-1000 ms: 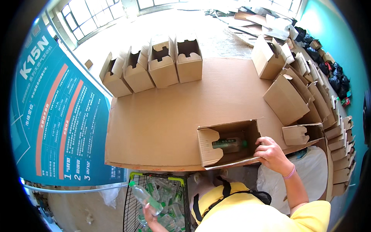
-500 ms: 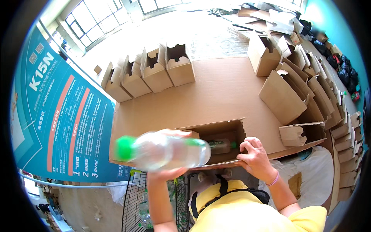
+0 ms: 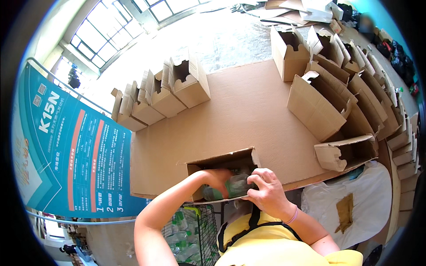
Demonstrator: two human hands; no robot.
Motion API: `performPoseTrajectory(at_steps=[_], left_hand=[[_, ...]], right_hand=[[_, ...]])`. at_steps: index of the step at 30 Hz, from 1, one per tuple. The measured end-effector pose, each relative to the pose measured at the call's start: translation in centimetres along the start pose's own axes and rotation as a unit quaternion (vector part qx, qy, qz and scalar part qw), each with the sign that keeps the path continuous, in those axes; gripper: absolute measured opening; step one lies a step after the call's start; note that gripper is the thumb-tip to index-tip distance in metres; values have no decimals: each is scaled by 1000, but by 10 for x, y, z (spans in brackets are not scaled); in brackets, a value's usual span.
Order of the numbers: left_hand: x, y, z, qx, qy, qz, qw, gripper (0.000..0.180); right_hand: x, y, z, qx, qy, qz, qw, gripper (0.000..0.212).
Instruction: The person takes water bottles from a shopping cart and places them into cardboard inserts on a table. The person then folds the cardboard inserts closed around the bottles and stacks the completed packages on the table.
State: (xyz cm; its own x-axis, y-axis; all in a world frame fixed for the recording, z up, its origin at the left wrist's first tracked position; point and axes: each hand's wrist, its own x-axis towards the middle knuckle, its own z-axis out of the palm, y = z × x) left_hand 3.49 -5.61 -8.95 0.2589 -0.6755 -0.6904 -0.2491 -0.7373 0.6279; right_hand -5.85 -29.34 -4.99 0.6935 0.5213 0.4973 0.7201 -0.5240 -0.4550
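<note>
An open cardboard box (image 3: 222, 161) stands at the near edge of the cardboard-topped table, its mouth facing up. My left hand (image 3: 218, 181) reaches down inside it, fingers round a clear plastic bottle (image 3: 239, 185) that lies lengthwise in the box. Shadow and the box wall hide part of the fingertips. At the box's right end, my right hand (image 3: 267, 189) is closed, its fingers and thumb pinching the rim at the near right corner. A pink band circles that wrist.
Below the table's edge, a black wire cart (image 3: 207, 235) holds several green-capped bottles. Open cardboard boxes (image 3: 188, 84) stand in a row at the far left; more boxes (image 3: 319, 106) crowd the right side. A blue banner (image 3: 80, 155) stands left, a white sack (image 3: 370, 208) lower right.
My left hand has brought the bottle from above the box's left end down into it. My right hand stays on the rim. The whole view has shifted and tilted slightly.
</note>
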Motion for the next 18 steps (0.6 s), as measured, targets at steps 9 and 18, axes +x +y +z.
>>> performPoseTrajectory(at_steps=[9, 18], left_hand=[[32, -4, 22, 138, 78, -92, 983, 61], [44, 3, 38, 314, 90, -55, 944, 51]], right_hand=[[2, 13, -2, 27, -17, -7, 999, 15], [10, 17, -4, 47, -34, -27, 998, 20]])
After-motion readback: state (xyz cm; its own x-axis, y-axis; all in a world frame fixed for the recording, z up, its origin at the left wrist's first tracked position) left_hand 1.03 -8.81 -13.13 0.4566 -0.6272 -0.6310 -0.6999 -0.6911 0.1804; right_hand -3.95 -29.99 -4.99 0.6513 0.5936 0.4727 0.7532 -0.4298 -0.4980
